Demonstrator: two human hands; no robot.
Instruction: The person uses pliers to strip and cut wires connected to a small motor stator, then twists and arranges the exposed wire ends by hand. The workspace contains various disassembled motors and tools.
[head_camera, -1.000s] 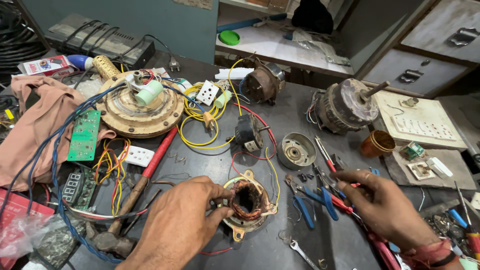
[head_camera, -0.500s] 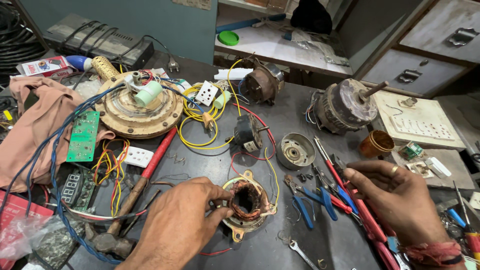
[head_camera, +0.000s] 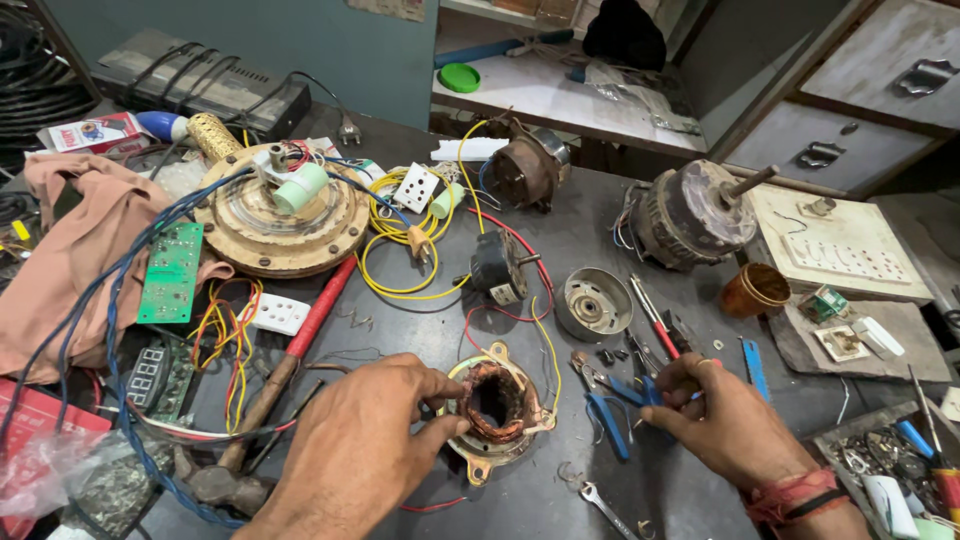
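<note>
A small motor stator (head_camera: 497, 408) with copper windings lies on the dark workbench (head_camera: 560, 240), near its front edge. My left hand (head_camera: 355, 445) grips the stator's left side with thumb and fingers. My right hand (head_camera: 725, 425) rests to the right of it, fingertips pinched on the blue-handled pliers (head_camera: 612, 402) that lie among loose tools. A red-handled screwdriver (head_camera: 655, 322) lies just beyond those fingers. Red and yellow wires run from the stator towards a small black motor (head_camera: 497, 266).
A hammer with a red-taped handle (head_camera: 300, 340) lies left of my left hand, beyond it a ceiling-fan motor (head_camera: 280, 215) and green circuit board (head_camera: 170, 272). A round metal cap (head_camera: 592, 303), larger motor (head_camera: 690, 215), brown cup (head_camera: 755, 290) and small spanner (head_camera: 600, 500) surround the work spot.
My right hand, which had lifted to the right with a long red-handled tool, has come back down and left onto the blue-handled pliers. My left hand stays on the stator.
</note>
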